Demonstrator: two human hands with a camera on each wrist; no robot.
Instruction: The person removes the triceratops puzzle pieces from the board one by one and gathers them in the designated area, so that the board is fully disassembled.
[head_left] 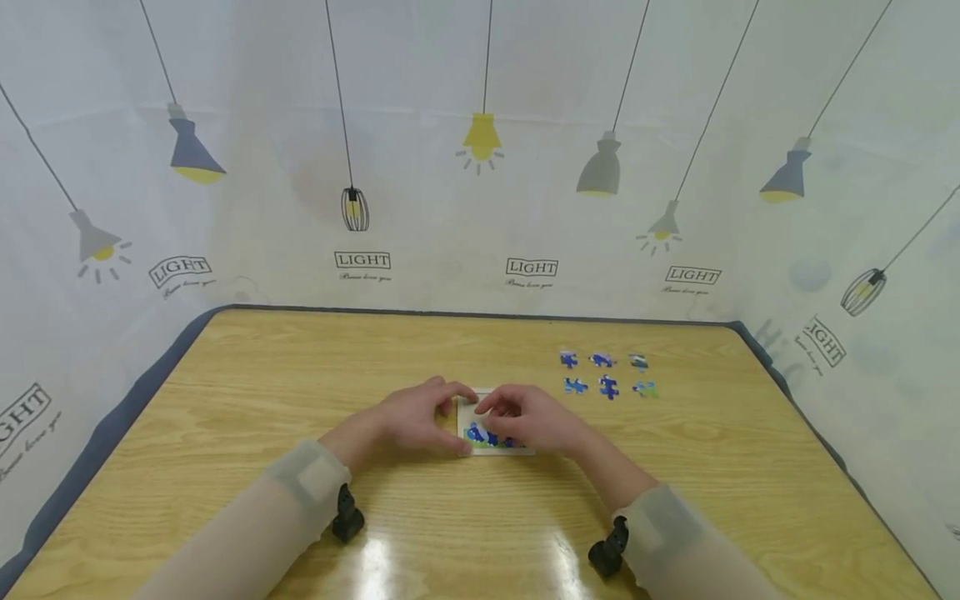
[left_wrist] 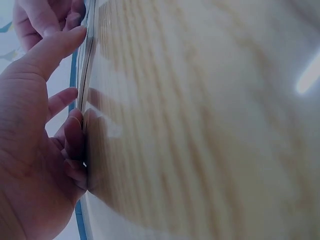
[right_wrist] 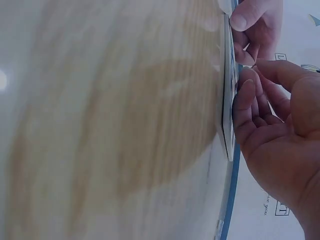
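Note:
A small jigsaw puzzle board [head_left: 464, 417] with a white border lies on the table, with blue and green pieces [head_left: 476, 433] along its near part. My left hand [head_left: 415, 417] holds the board at its left side, thumb at the near left corner and forefinger by the far edge. My right hand [head_left: 537, 418] is bent over the board's right part, thumb and forefinger pinching a small puzzle piece [right_wrist: 254, 66] that is mostly hidden by the fingertips. In the right wrist view, the other fingers of that hand rest along the board's surface.
Several loose puzzle pieces [head_left: 608, 387] lie in two rows on the wooden table [head_left: 315, 350], beyond my right hand and to its right. A pale curtain [head_left: 420, 167] printed with lamps stands around the table's far and side edges.

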